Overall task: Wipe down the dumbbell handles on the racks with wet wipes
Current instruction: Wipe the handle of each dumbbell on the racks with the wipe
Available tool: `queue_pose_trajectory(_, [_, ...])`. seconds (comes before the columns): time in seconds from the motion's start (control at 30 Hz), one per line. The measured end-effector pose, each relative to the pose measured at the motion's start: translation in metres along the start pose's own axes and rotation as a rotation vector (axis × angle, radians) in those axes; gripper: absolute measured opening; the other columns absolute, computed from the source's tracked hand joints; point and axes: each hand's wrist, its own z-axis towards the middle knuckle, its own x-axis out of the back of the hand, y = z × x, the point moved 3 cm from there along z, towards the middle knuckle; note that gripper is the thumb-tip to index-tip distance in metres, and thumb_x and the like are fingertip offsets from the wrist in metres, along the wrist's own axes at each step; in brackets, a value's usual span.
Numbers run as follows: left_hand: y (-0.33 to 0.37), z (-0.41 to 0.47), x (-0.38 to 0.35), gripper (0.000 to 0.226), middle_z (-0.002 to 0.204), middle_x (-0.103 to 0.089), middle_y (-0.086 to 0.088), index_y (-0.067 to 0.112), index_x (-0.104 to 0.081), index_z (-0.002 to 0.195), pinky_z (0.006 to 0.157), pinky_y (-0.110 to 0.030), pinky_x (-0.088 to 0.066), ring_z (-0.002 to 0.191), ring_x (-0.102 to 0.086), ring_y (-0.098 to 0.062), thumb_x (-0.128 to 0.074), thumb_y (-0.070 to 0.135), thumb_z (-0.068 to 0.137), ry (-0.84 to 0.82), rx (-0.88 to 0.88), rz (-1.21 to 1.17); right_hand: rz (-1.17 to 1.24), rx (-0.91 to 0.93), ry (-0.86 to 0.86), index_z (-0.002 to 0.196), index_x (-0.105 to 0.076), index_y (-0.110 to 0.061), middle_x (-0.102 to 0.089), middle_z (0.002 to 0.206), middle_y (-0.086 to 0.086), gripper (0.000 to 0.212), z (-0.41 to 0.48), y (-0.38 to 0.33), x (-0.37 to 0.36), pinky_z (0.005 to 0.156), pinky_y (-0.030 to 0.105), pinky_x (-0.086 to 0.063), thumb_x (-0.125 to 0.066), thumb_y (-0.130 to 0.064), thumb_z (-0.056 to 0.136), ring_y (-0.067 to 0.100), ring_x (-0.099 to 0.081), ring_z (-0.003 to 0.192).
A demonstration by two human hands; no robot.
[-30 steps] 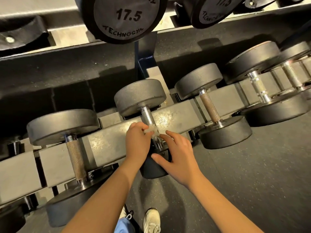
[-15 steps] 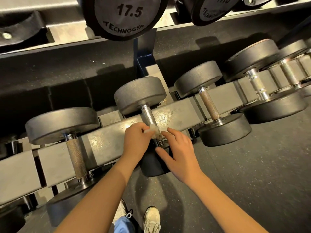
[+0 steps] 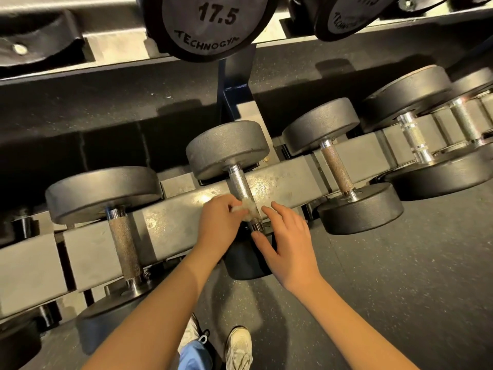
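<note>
Wet wipe (image 3: 246,209) is barely shifted, pinched by left hand (image 3: 217,225) at near end of handle (image 3: 238,184) | right hand (image 3: 290,244) is rested slack on near head (image 3: 245,265) | step: wiping; next: upward slide is needed

Gym weight area, tiered steel rack (image 3: 280,180) lined with black dumbbells (image 3: 344,166), one plate (image 3: 213,22) stamped 17.5 and Technogym, speckled rubber floor (image 3: 413,276)
</note>
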Motion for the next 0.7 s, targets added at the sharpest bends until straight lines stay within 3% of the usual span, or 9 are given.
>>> queue_pose_trajectory(0.07, [0.005, 0.008, 0.004, 0.013, 0.077, -0.063, -0.009, 0.006, -0.065, 0.073, 0.068, -0.032, -0.044, 0.075, -0.057, -0.021, -0.063, 0.013, 0.084, 0.114, 0.006, -0.025, -0.007, -0.001, 0.002, 0.135, -0.049, -0.019, -0.048, 0.139, 0.003, 0.06, 0.0, 0.0, 0.0, 0.109, 0.043, -0.032, -0.033, -0.055, 0.09, 0.022, -0.04, 0.131])
queue_pose_trajectory(0.17, [0.005, 0.01, -0.003, 0.013, 0.08, -0.059, -0.007, 0.007, -0.061, 0.073, 0.063, -0.02, -0.038, 0.076, -0.053, -0.02, -0.062, 0.012, 0.085, 0.17, 0.014, 0.023, -0.01, 0.002, 0.012, 0.135, -0.048, -0.019, -0.048, 0.139, 0.003, 0.06, 0.0, 0.0, 0.0, 0.108, 0.042, -0.032, -0.032, -0.055, 0.09, 0.021, -0.04, 0.13])
queue_pose_trajectory(0.27, [-0.002, 0.002, -0.009, 0.022, 0.072, -0.056, -0.003, 0.012, -0.057, 0.066, 0.06, -0.03, -0.042, 0.068, -0.054, -0.02, -0.063, 0.018, 0.086, 0.079, 0.052, 0.016, -0.005, -0.001, 0.013, 0.133, -0.049, -0.019, -0.048, 0.138, 0.002, 0.059, 0.0, 0.001, 0.0, 0.107, 0.04, -0.031, -0.032, -0.055, 0.09, 0.021, -0.041, 0.129])
queue_pose_trajectory(0.37, [-0.006, -0.009, -0.007, 0.018, 0.07, -0.057, -0.002, 0.008, -0.064, 0.071, 0.062, -0.028, -0.04, 0.067, -0.053, -0.015, -0.067, 0.019, 0.085, -0.054, 0.025, 0.048, 0.017, 0.004, -0.004, 0.132, -0.051, -0.019, -0.051, 0.135, 0.0, 0.059, -0.002, 0.0, 0.001, 0.107, 0.04, -0.032, -0.033, -0.055, 0.09, 0.019, -0.042, 0.127])
queue_pose_trajectory(0.47, [-0.002, -0.014, 0.001, 0.012, 0.078, -0.055, 0.003, 0.019, -0.065, 0.072, 0.066, -0.023, -0.038, 0.074, -0.052, -0.012, -0.069, 0.02, 0.083, -0.043, -0.014, 0.017, 0.102, -0.055, -0.061, 0.133, -0.052, -0.021, -0.057, 0.124, -0.003, 0.054, 0.002, -0.001, 0.007, 0.109, 0.039, -0.027, -0.034, -0.052, 0.092, 0.018, -0.047, 0.12])
queue_pose_trajectory(0.53, [0.008, -0.014, 0.005, 0.011, 0.082, -0.059, -0.003, 0.023, -0.066, 0.074, 0.07, -0.025, -0.044, 0.076, -0.056, -0.016, -0.07, 0.018, 0.083, -0.034, 0.011, -0.115, 0.156, -0.123, -0.148, 0.138, -0.046, -0.025, -0.06, 0.117, -0.005, 0.046, 0.012, 0.001, 0.01, 0.115, 0.037, -0.015, -0.036, -0.045, 0.097, 0.014, -0.049, 0.117])
queue_pose_trajectory(0.57, [0.014, -0.014, 0.007, 0.014, 0.082, -0.063, -0.005, 0.025, -0.067, 0.073, 0.073, -0.029, -0.048, 0.078, -0.059, -0.019, -0.07, 0.016, 0.083, -0.041, 0.023, -0.172, 0.205, -0.133, -0.186, 0.138, -0.045, -0.027, -0.062, 0.11, -0.006, 0.045, 0.018, 0.0, 0.012, 0.114, 0.035, -0.016, -0.035, -0.044, 0.098, 0.012, -0.052, 0.113])
queue_pose_trajectory(0.63, [0.026, -0.014, 0.011, 0.022, 0.08, -0.069, -0.002, 0.029, -0.068, 0.07, 0.079, -0.034, -0.052, 0.08, -0.064, -0.018, -0.068, 0.013, 0.084, -0.074, 0.026, -0.231, 0.372, -0.106, -0.182, 0.131, -0.055, -0.027, -0.063, 0.091, -0.013, 0.04, 0.032, -0.008, 0.018, 0.094, 0.028, -0.04, -0.039, -0.041, 0.097, 0.008, -0.058, 0.092])
queue_pose_trajectory(0.7, [0.036, -0.013, 0.017, 0.025, 0.081, -0.068, 0.002, 0.033, -0.068, 0.073, 0.082, -0.035, -0.054, 0.079, -0.064, -0.014, -0.067, 0.012, 0.085, -0.082, -0.005, -0.224, 0.522, -0.124, -0.128, 0.112, -0.068, -0.018, -0.065, 0.079, -0.008, 0.025, 0.046, -0.014, 0.025, 0.07, 0.02, -0.048, -0.049, -0.024, 0.097, 0.006, -0.059, 0.074])
